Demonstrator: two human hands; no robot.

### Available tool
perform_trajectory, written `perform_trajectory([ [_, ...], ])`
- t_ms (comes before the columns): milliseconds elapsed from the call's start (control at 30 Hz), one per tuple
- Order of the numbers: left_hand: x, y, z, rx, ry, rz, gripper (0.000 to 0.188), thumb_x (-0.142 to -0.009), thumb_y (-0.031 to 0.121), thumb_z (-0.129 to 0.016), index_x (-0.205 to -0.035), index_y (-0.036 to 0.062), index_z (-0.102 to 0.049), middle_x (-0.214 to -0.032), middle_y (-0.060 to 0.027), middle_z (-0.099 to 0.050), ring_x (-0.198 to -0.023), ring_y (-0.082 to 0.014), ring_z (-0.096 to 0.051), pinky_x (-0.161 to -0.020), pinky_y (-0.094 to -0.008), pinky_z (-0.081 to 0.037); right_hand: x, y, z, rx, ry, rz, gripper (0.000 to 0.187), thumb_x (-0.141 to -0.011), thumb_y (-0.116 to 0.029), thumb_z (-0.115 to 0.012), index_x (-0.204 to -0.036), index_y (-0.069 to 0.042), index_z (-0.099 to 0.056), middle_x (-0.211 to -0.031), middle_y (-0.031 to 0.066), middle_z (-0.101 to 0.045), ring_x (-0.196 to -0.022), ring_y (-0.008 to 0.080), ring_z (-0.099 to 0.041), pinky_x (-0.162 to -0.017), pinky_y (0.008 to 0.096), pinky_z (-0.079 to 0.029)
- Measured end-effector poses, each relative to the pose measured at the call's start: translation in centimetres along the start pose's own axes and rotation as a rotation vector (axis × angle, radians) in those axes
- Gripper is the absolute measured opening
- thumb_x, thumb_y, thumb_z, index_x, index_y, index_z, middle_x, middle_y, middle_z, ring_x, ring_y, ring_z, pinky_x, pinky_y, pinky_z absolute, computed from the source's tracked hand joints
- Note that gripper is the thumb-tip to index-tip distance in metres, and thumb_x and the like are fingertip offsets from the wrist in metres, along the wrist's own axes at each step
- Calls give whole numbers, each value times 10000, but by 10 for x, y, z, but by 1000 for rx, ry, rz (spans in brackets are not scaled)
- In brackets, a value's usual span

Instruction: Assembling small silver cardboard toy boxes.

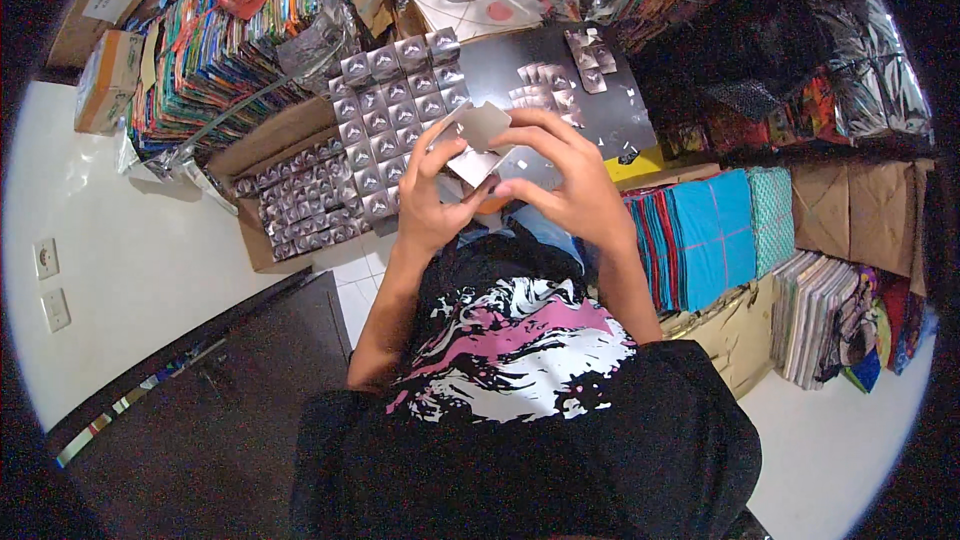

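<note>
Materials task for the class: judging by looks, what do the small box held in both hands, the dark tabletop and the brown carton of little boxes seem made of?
Small box: probably thin paperboard; matte, pale inside, with folded flaps.
Dark tabletop: perhaps laminate or painted board, smooth with a soft sheen; its core isn't visible.
Brown carton: likely cardboard, dull and uncoated-looking, with stiff flat walls.

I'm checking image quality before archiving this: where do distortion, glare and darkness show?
Head view: fisheye distortion bends straight edges, with black corners; head view: bright highlights on the gold wrapping and a pale sheen on the white wall; head view: the dark panel and black shirt look grainy; head view: left hand, right hand and small box are readable.
</note>
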State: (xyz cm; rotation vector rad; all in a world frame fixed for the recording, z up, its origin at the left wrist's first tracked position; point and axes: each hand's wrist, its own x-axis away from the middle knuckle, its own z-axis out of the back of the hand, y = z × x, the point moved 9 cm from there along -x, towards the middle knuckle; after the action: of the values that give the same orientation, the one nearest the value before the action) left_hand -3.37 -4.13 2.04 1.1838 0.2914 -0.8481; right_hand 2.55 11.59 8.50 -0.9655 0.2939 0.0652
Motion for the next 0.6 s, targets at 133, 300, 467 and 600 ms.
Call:
perform_trajectory([
  [133, -1, -1, -1, 24, -47, 30, 651, -694, 188, -969, -1220, 136, -588, -1365, -237, -625, -1131, -403, -712, -909, -448, -610, 4, 13, -4, 1, -40, -42, 270, -884, -209, -800, -1118, -81, -757, -1326, 151, -655, -1170, 332, -675, -989, 421, -545],
  [300, -5, 6, -1, 2, -58, 22, 626, -702, 169, -953, -1215, 150, -595, -1372, -195, -636, -1139, -390, -711, -894, -438, -618, 4, 8, -3, -1, 104, -21, 243, -889, -186, -801, -1113, -100, -767, -1415, 153, -591, -1172, 320, -674, -982, 426, -553],
  [467, -10, 11, 1, -24, -103, -54, 577, -700, 61, -866, -1211, 162, -617, -1412, -119, -636, -1149, -361, -711, -891, -440, -624, 3, 7, -2, 35, 147, -80, 268, -854, -189, -831, -1108, -124, -774, -1451, 152, -556, -1191, 335, -661, -986, 437, -553],
  [600, -7, 11, -5, -101, -212, -111, 593, -632, -2, -781, -1186, 164, -652, -1427, -92, -639, -1153, -353, -710, -898, -442, -620, 3, 17, -4, 19, 104, -67, 291, -828, -198, -853, -1107, -142, -788, -1459, 152, -555, -1226, 339, -643, -1008, 451, -544],
])
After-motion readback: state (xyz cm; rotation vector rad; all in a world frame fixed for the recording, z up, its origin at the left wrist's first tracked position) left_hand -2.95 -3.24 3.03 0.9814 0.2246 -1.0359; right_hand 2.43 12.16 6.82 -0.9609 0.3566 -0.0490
